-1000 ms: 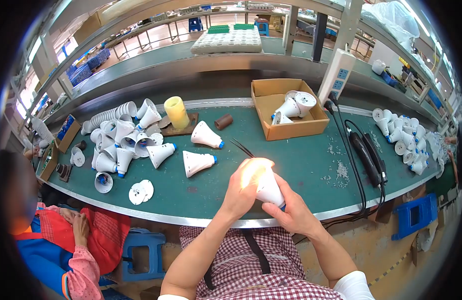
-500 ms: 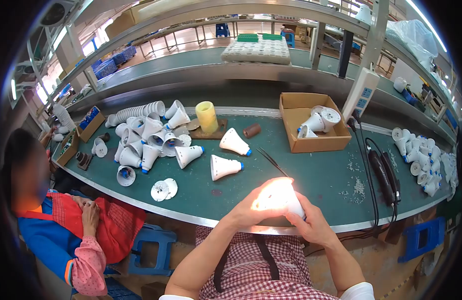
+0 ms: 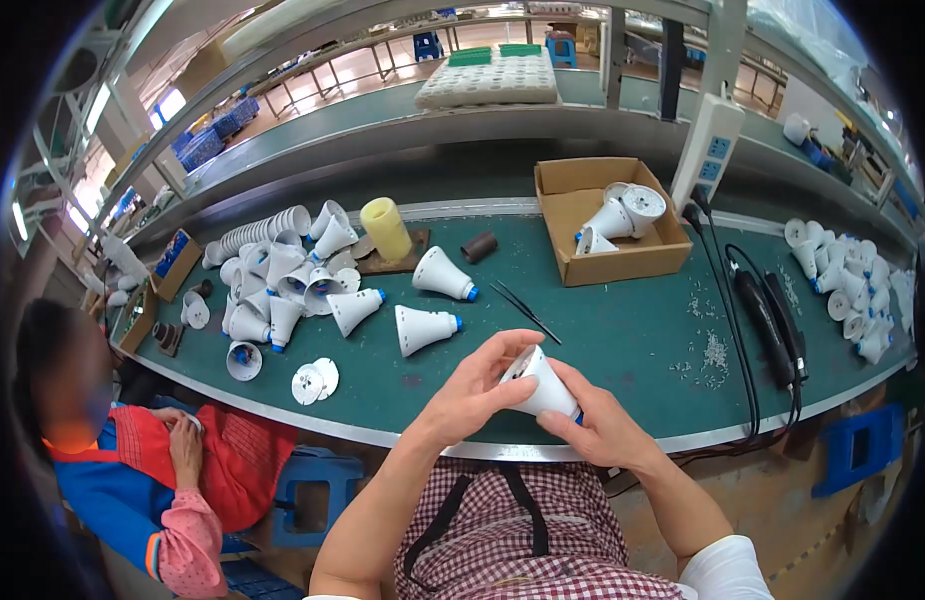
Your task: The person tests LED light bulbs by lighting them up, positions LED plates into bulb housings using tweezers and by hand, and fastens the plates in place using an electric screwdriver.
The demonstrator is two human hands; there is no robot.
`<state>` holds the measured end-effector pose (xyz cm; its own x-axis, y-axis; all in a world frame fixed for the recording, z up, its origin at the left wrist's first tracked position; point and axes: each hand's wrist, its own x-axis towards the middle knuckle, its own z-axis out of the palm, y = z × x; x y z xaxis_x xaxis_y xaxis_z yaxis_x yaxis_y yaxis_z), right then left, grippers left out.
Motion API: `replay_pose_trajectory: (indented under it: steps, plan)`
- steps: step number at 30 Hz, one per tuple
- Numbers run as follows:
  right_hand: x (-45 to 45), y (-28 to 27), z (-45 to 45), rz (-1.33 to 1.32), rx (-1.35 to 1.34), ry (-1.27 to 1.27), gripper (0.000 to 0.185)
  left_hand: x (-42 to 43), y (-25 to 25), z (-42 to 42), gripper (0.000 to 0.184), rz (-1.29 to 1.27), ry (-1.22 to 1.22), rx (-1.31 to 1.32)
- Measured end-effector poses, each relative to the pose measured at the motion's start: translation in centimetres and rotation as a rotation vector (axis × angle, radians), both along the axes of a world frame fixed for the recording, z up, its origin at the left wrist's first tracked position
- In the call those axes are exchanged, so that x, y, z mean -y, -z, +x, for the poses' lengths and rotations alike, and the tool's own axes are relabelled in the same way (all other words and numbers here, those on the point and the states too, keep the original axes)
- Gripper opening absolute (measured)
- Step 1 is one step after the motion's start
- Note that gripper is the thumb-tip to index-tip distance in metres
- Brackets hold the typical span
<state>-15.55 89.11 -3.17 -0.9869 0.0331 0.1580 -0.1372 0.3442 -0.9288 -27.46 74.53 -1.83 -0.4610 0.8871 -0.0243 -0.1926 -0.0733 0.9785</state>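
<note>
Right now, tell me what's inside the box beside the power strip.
Several white bulbs, piled together. Anything beneath them is covered by the bulbs and the box's front wall.

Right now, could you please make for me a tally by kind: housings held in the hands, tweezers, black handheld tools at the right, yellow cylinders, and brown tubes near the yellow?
White housing in the hands: 1
Pair of tweezers: 1
Black handheld tools: 2
Yellow cylinder: 1
Brown tube: 1
Total: 6
</note>
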Motion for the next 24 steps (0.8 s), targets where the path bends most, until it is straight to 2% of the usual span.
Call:
replay_pose_trajectory:
  steps: [2,8,10,12,15,18,22,24]
  plan:
    - [-0.8,-0.4,0.2,-0.014,0.011,-0.009,0.057,-0.8,-0.3,-0.1,0.055,-0.024,0.02,-0.044]
    - [-2.5,-0.6,0.0,0.017,-0.003,0.048,0.057,-3.1,0.3,-0.6,0.055,0.013,0.05,0.072]
    - [-2.5,-0.9,-0.6,0.02,0.039,0.029,0.057,-2.7,0.1,-0.7,0.063,0.042,0.037,-0.006]
    - [-2.2,-1.1,-1.7,-0.042,0.145,-0.01,0.058,-1.3,-0.6,-1.2,0.067,0.046,0.007,0.078]
    - [-1.7,-1.6,-3.8,-0.111,0.142,-0.183,0.061,1.3,-2.4,-2.8,0.066,-0.126,-0.058,-0.168]
    - [-0.3,-1.8,-6.6,-0.013,0.001,-0.228,0.061,3.0,-2.9,-4.6,0.065,-0.122,-0.108,-0.244]
    - [1.3,-4.2,-9.5,-0.052,0.179,-0.232,0.062,4.5,-4.2,-7.2,0.064,-0.105,-0.149,-0.213]
    - [1.7,-3.7,-11.1,-0.013,0.042,-0.258,0.062,5.1,-5.1,-8.2,0.061,-0.072,-0.171,-0.27]
